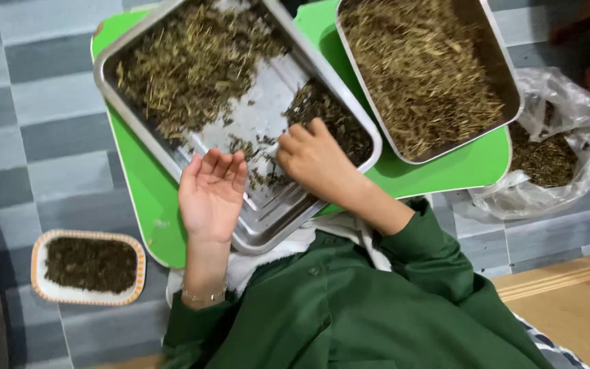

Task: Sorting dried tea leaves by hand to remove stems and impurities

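While the left hand (211,195) lay palm up, fingers loosely open and holding nothing, over the near edge of a rectangular steel tray (276,213), the right hand (312,158) curled its fingers onto dark dried herb bits (329,119) inside that tray. It sat on a bright green board (146,198) on the floor, beside a second steel tray of straw-coloured stems (421,72). A small orange-rimmed dish of dark leaves (89,266) lay near the board's left edge.

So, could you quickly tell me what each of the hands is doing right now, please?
Left hand: open, palm up, holding nothing visible.
Right hand: fingers curled on dried herbs in the steel tray.
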